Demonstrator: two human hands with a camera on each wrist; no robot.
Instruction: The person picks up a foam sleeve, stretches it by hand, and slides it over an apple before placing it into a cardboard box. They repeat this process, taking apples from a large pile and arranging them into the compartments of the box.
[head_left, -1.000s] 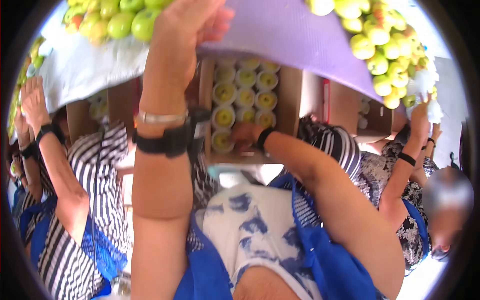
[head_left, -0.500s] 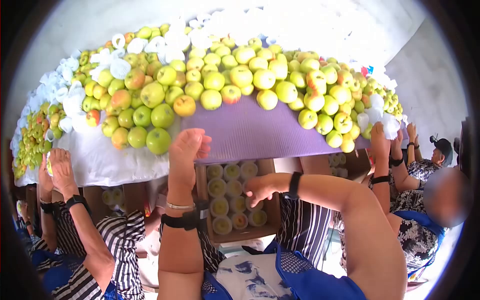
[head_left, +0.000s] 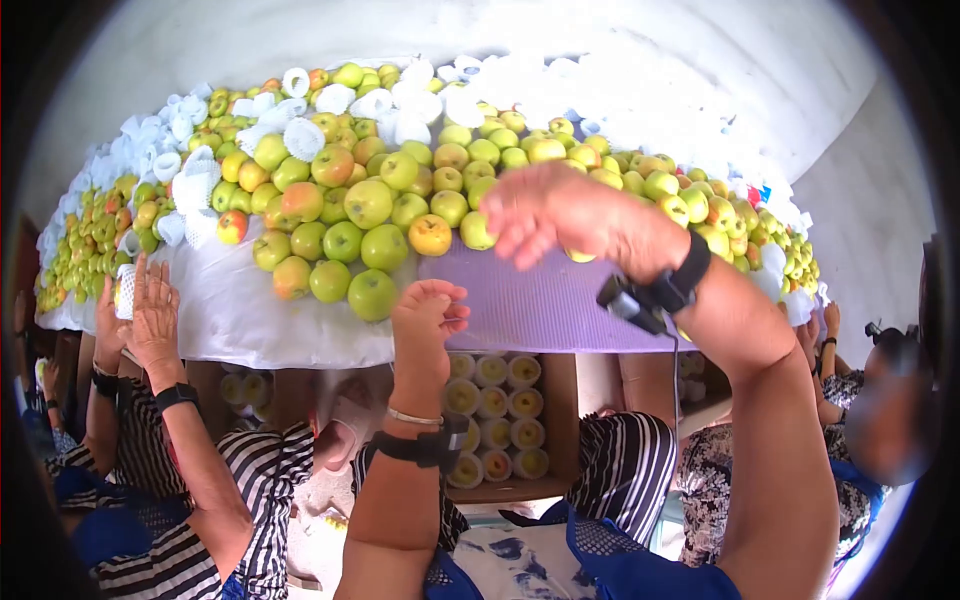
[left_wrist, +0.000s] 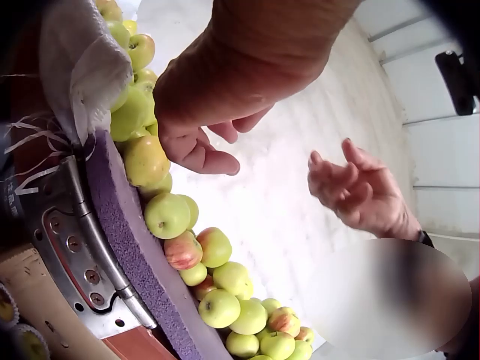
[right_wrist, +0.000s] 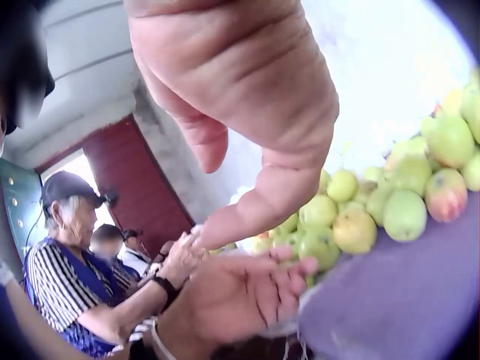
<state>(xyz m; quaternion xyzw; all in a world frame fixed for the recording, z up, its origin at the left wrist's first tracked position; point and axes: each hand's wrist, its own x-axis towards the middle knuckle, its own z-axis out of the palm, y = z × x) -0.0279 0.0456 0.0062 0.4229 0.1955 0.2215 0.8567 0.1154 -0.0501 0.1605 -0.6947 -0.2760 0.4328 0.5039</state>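
Head view: cardboard box under the table held wrapped apples in rows. Right hand, up from the box since earlier, hovered loose-fingered over the apple heap. Left hand rested empty at the purple mat.
Left wrist view: left hand relaxed beside apples.
Right wrist view: right hand empty, fingers slack.

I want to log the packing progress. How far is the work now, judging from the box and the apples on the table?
Done: the cardboard box under the table holds rows of apples in white foam sleeves, seemingly full. In hand: nothing; the right hand reaches open over the loose apples, and the left hand is open at the purple mat edge. Left: a large pile of unwrapped apples and many loose foam sleeves.
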